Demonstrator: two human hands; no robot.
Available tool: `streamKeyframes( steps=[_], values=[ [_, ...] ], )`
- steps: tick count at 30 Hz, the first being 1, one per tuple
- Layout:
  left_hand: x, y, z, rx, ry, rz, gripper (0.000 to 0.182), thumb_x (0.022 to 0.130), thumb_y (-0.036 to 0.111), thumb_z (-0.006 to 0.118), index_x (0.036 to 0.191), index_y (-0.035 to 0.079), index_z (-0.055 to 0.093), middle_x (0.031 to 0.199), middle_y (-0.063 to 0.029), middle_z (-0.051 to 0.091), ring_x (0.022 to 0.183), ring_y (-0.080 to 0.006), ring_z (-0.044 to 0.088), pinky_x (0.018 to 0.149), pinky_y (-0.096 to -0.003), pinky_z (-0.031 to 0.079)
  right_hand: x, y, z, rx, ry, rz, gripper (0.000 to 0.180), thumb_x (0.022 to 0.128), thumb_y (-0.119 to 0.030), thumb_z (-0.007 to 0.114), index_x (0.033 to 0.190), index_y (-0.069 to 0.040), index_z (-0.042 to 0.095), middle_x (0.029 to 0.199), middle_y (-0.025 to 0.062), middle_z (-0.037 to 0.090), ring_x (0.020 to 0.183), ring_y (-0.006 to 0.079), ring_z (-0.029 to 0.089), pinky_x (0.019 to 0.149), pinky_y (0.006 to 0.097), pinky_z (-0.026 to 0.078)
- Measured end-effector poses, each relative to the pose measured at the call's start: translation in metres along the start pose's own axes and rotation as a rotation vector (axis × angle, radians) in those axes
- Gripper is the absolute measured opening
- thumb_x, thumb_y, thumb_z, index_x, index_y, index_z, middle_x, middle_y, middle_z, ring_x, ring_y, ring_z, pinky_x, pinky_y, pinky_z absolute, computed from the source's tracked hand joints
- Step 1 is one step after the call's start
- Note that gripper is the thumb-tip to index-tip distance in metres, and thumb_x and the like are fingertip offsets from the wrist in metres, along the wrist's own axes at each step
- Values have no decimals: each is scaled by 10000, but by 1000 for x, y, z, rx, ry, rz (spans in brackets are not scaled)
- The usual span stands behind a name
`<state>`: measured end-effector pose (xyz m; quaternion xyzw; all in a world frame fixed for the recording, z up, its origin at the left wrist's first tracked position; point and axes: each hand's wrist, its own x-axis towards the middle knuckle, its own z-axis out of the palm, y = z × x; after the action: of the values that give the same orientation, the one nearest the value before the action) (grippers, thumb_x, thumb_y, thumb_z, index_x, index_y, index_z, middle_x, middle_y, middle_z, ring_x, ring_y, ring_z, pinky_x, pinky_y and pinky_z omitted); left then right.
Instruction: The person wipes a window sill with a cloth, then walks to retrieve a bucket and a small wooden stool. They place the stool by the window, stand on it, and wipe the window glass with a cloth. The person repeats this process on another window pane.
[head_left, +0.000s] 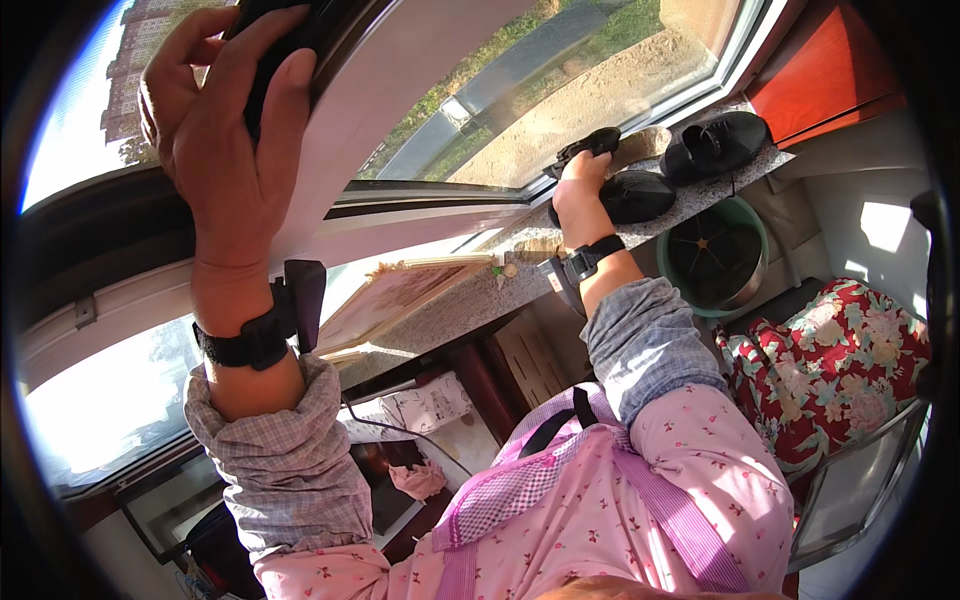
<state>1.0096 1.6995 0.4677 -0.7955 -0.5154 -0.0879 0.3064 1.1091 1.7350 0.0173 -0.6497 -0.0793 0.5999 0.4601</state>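
My left hand (232, 127) is raised at the upper left, its fingers and thumb around a black object (266, 71) at the edge of the open window sash; what the object is cannot be made out. Lower down on the right, my right hand (583, 171) grips a black shoe (600, 141) by the window glass (517, 97). A second black shoe (637, 196) lies just beside that hand on the speckled stone windowsill (671, 214). Farther right stands a black lace-up shoe (716, 146). Both forearms wear black straps with devices.
An ornate picture frame (405, 300) leans on the sill below the sash. Under the sill are a green-rimmed basin (759, 259) and a red floral cloth (840, 360). A red wooden panel (821, 67) borders the window; a metal-framed chair (855, 487) is at the lower right.
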Motion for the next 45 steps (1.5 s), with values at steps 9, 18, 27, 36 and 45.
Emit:
streamKeyframes(
  steps=[9,18,27,36,45],
  values=[
    [6,10,-2,-51,44,-25,275,909,269,715,1158,156,735,1242,-65,572,1063,-248,558,965,-378,437,-109,-14,4,250,-434,376,204,965,-122,455,1131,-4,437,1085,110,505,922,214,499,763,390,461],
    [8,18,-5,-90,64,-109,306,781,247,779,1044,98,735,1140,-107,584,995,-300,571,885,-442,433,-249,-123,1,-164,-438,-778,695,972,-75,532,1556,71,185,1540,398,235,1431,546,278,1186,516,261],
    [6,16,-6,-143,62,-174,293,882,364,720,1105,174,733,1214,-21,576,1121,-269,563,983,-445,419,-236,-126,-35,-435,-618,-927,606,857,64,562,1448,-39,474,1407,235,494,1330,413,484,1115,428,405],
    [5,18,-12,-238,10,-227,319,887,344,706,1142,151,705,1282,-33,566,1264,-259,515,1060,-443,404,-211,-168,-215,-360,-858,-48,488,910,44,584,1393,-16,547,1255,88,638,1092,183,632,977,320,493],
    [5,22,-5,-192,109,-183,291,897,330,697,1141,173,684,1250,-29,563,1250,-231,520,1053,-434,411,-234,-262,-335,-207,-659,-246,456,906,43,571,1360,-2,552,1196,70,666,1074,186,645,964,329,515]
  ],
)
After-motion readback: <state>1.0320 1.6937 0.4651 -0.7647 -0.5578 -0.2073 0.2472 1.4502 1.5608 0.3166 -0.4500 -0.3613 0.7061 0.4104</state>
